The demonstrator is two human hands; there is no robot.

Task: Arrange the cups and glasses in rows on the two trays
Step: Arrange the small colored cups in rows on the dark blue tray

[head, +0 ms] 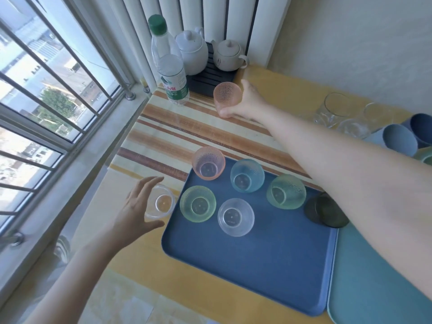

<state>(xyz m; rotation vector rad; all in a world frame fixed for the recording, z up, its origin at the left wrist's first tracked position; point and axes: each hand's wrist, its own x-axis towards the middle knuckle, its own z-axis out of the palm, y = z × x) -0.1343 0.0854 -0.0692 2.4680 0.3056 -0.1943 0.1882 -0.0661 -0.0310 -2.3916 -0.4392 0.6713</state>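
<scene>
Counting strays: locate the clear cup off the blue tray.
Head view, lower left: the clear cup stands just left of the blue tray, beside the nearer green cup, by the left hand.

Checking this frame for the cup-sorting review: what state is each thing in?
Right hand: grips the far pink cup.
Left hand: open, fingers spread around the loose clear cup, which is off the tray.
Blue tray: carries upright, empty cups.
Water bottle: upright, capped.
White teapot: lid on.
Beige teapot: lid on.
</scene>
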